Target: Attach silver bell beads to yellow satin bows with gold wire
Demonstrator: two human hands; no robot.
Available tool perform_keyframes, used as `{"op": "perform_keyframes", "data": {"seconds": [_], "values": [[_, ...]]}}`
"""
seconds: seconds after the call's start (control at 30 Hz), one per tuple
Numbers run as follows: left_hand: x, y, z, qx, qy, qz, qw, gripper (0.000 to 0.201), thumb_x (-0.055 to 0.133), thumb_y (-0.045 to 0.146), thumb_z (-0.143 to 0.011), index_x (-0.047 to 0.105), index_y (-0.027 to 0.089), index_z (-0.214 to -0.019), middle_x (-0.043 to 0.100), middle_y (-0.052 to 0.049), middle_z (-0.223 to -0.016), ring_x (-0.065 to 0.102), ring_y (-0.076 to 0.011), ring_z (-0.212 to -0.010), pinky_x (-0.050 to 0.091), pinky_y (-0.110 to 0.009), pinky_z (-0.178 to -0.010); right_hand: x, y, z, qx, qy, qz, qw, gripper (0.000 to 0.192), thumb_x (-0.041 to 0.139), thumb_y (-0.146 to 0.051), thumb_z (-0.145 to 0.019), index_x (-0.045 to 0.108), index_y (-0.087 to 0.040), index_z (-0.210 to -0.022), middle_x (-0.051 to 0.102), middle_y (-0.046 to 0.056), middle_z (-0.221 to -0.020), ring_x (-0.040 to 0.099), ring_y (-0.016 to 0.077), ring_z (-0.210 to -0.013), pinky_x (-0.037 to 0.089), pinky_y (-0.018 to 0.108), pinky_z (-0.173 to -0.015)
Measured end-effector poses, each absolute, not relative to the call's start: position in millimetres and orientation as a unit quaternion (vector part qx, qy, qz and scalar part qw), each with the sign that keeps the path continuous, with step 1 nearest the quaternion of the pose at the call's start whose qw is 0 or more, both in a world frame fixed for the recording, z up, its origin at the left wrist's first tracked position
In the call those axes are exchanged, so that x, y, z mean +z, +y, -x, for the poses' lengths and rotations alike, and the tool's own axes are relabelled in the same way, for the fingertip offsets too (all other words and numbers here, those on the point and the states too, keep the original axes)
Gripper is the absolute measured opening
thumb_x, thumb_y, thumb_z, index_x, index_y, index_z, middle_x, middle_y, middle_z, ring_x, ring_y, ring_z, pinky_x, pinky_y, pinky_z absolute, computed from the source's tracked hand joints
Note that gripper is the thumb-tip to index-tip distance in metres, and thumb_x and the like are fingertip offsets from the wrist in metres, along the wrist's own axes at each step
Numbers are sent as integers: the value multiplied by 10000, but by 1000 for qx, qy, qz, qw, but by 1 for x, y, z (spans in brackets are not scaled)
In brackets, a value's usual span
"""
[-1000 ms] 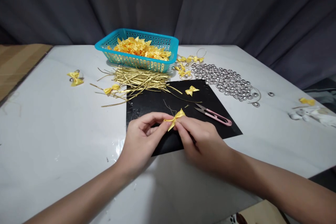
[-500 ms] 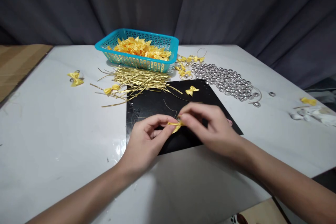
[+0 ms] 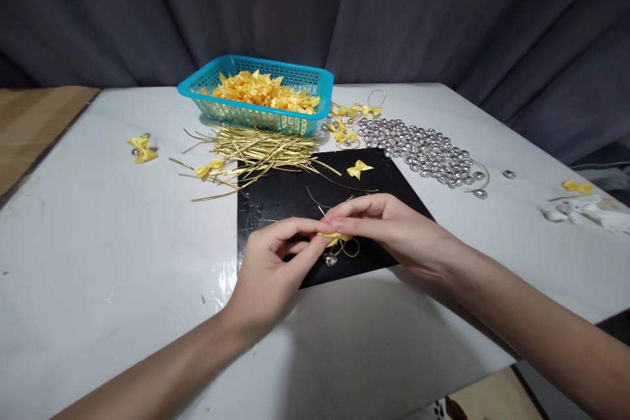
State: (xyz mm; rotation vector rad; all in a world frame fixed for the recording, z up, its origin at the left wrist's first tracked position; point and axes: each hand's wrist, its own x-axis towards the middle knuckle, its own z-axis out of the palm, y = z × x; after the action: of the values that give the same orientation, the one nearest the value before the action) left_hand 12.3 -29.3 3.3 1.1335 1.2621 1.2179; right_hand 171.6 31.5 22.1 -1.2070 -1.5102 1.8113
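Note:
Over the black mat (image 3: pixel 290 200), my left hand (image 3: pixel 275 256) is closed in a pinch on the left side of a yellow ribbon bow (image 3: pixel 336 238). My right hand (image 3: pixel 394 230) meets it at the fingertips, its thumb and forefinger pinched together at the bow's upper edge. From this pinch a thin, straight, silvery needle-like piece (image 3: pixel 323 212) points up and left. Below the bow, a loop of thin gold cord (image 3: pixel 352 249) hangs out, and a shiny silver bead (image 3: pixel 330 260) dangles beside it. The fingers hide part of the bow.
A blue basket (image 3: pixel 256 107) of yellow bows stands at the back, with gold cords (image 3: pixel 266 147) heaped before it. Many silver beads (image 3: pixel 428 154) lie to the right. Single bows lie left (image 3: pixel 142 150), on the mat (image 3: pixel 359 169), and far right (image 3: pixel 577 188).
My right fingers have shifted slightly left onto the bow's upper edge. The bead and a cord loop now hang below the bow, and the silvery needle-like piece shows above the fingertips.

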Motion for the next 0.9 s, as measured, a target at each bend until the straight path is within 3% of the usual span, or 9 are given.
{"op": "perform_keyframes", "data": {"seconds": [0.33, 0.43, 0.63, 0.73, 0.9], "values": [[-1, -26, -12, 513, 515, -499, 471, 69, 674, 178, -763, 729, 179, -805, 747, -2, -819, 666, -83, -699, 511, -124, -628, 25, 23, -163, 593, -623, 405, 309, 136, 587, -290, -834, 611, -161, -797, 635, 23, -816, 582, 113, -788, 454, 226, -771], [-3, -27, -10, 524, 499, -568, 393, 88, 641, 135, -786, 719, 159, -819, 739, -22, -839, 669, -93, -738, 516, -132, -639, 25, 20, -161, 584, -621, 399, 338, 138, 599, -302, -826, 610, -166, -806, 636, 28, -822, 580, 120, -785, 460, 234, -757], [-6, -23, 0, 517, 382, -756, 128, 153, 563, 29, -815, 672, 107, -888, 726, -89, -848, 652, -134, -777, 518, -234, -750, 21, 18, -158, 587, -612, 365, 383, 114, 610, -273, -829, 630, -164, -803, 634, 20, -808, 580, 97, -760, 468, 203, -729], [-9, -22, 2, 516, 359, -774, 78, 165, 551, 24, -823, 647, 115, -921, 721, -98, -866, 643, -145, -787, 525, -263, -745, 21, 18, -159, 596, -613, 342, 391, 97, 610, -253, -833, 639, -165, -806, 636, 20, -811, 584, 93, -761, 477, 195, -719], [-16, -22, 3, 406, 346, -844, 57, 173, 525, 9, -817, 642, 90, -914, 718, -114, -840, 640, -179, -764, 538, -293, -697, 52, 20, -158, 568, -607, 308, 462, 94, 580, -158, -838, 636, -166, -763, 636, 2, -787, 615, 86, -769, 505, 193, -751]]}}
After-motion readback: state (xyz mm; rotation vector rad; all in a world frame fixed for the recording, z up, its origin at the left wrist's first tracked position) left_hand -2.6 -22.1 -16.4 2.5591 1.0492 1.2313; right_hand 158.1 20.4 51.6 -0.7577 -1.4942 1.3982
